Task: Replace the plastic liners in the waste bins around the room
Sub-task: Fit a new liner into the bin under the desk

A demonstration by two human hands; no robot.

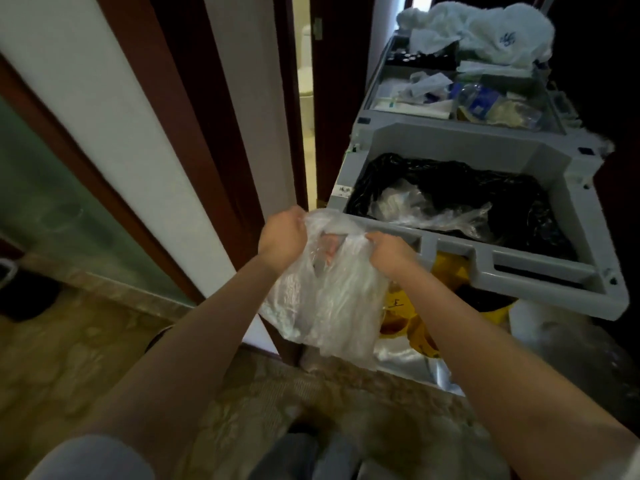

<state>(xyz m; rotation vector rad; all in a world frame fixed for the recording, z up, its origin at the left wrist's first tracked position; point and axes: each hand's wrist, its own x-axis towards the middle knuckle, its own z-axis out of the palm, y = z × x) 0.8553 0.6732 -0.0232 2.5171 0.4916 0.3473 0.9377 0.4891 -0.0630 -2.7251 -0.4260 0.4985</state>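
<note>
Clear plastic bag (325,292): crumpled, held in the air by the near left corner of the cart, with its top bunched between both hands. Something pinkish shows through near the top.
Left hand (282,237): fingers curled round the left side of the bag's top, gripping it.
Right hand (388,252): fingers curled into the right side of the bag's top, gripping it, just in front of the cart's near rim.
Cart (450,245): grey plastic, to the right of the hands.
Black sack (512,199): lines the cart's large near compartment, with its mouth open.
Loose clear plastic (429,211): lies inside the black sack, toward its near left side.
Yellow bag (412,317): hangs below the cart's near rim, partly behind the right forearm.
Trays (433,95): on the far part of the cart, holding packets and bottles too blurred to name.
White towels (491,26): heaped at the cart's far end.
Door frame (194,133): dark wood, left of the cart.
Carpet (311,393): patterned, beneath the arms.
</note>
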